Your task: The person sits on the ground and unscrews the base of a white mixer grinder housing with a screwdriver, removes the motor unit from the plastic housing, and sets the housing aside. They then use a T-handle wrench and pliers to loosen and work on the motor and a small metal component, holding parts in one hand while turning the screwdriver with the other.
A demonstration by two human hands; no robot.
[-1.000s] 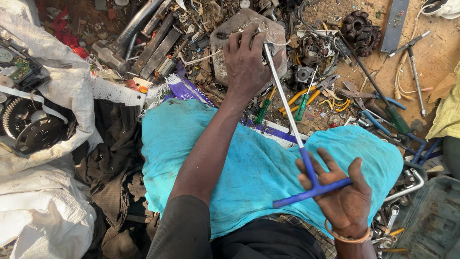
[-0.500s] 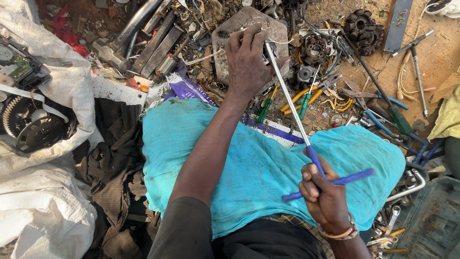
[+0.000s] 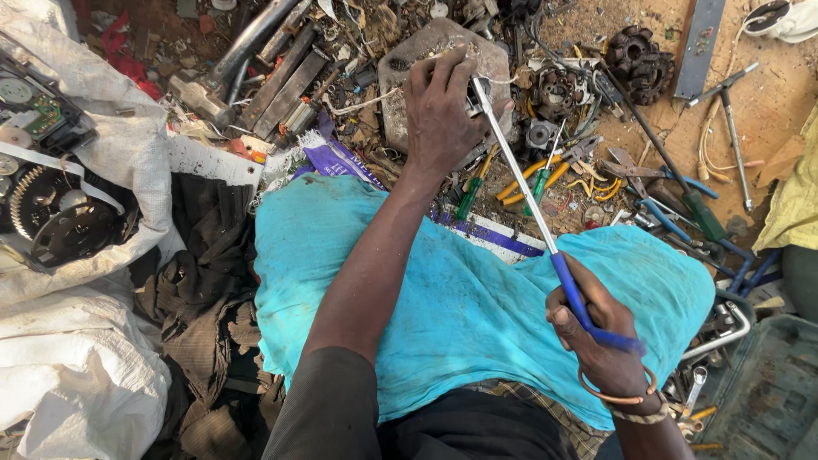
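My left hand (image 3: 441,111) reaches forward and presses down on a small metal part on a grey stone block (image 3: 400,77), fingers curled over it. My right hand (image 3: 601,341) grips the blue handles of long-nosed pliers (image 3: 528,200). The thin metal jaws run up and left to the part under my left hand. A turquoise cloth (image 3: 460,307) covers my lap beneath both arms.
Scrap metal and tools lie all around: yellow-handled pliers (image 3: 532,181), screwdrivers (image 3: 682,200), a dark gear (image 3: 635,51), metal bars (image 3: 281,81). White sacks (image 3: 77,358) with a geared mechanism (image 3: 51,213) sit at left. A dark case (image 3: 758,392) stands at lower right.
The plier handles, spread apart a second ago, are now squeezed together in my right hand. My left hand has stayed on the part on the block.
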